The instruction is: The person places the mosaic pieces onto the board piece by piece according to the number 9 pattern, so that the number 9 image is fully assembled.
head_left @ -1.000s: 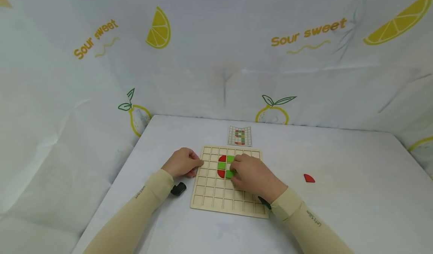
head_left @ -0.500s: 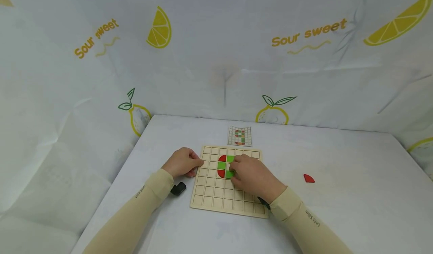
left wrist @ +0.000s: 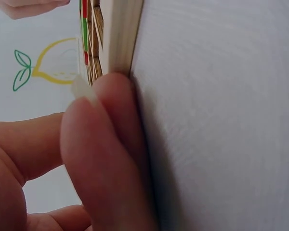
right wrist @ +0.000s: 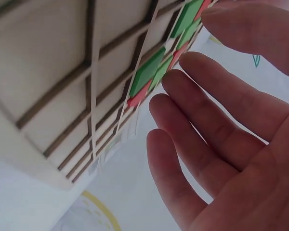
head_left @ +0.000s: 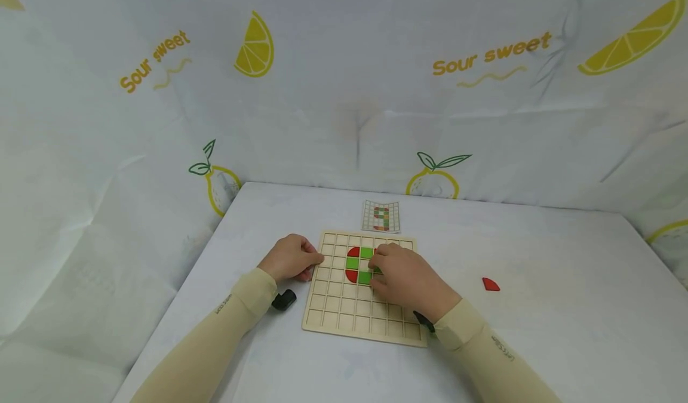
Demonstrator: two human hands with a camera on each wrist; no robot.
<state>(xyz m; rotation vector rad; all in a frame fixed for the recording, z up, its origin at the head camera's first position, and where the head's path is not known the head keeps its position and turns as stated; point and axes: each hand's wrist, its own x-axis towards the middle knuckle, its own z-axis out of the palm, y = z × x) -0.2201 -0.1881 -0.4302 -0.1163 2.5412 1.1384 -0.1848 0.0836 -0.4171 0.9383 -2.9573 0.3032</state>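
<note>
1. Biggest thing from where I'm standing: a white backdrop (head_left: pixel 333 80) with lemons and "Sour sweet" lettering, taking up the upper half of the frame.
2. Below that, a white desk (head_left: pixel 564 260) covers most of the lower half.
3. Two beige sleeves (head_left: pixel 215 325) on the person's arms, coming in from the lower left and lower right.
4. Pale wooden grid board (head_left: pixel 344 307), flat on the desk just below the middle of the frame.
5. Hands: the left hand (head_left: pixel 285 258) has thumb and finger pinching the board's left edge. The right hand (head_left: pixel 408 274) is over the board's right part, fingers loosely spread, thumb apart; can't tell if the tips touch anything.
6. Little printed grid card (head_left: pixel 380 216), just above the board's top edge.
7. Black gadget (head_left: pixel 283 300) at the left wrist, lower left of center.
8. Green squares (head_left: pixel 364 277) and red quarter-rounds (head_left: pixel 351 276) sit in the board's upper-middle cells, some partly covered by the right hand.
9. One loose red wedge (head_left: pixel 491 284), well right of the board.
</note>
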